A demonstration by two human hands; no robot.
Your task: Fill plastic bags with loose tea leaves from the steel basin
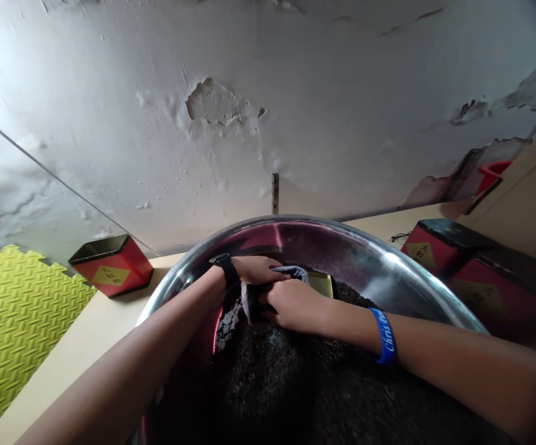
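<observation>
My left hand and my right hand are together over a wide, shiny metal basin. Both have their fingers closed on a small pouch with a pale, greyish edge; its contents are hidden from me. The right hand's fingertips reach inside its dark opening, while the left hand grips its far rim. Dark, loose dried leaves, like tea, heap up in the basin under the hands. Just behind my right hand, a gold-coloured tray or lid lies on the leaves.
On the pale tabletop, an open red tin with a yellow label stands left of the basin. More red tins are at the right. A peeling wall rises behind. Yellow-green foam matting lies at far left.
</observation>
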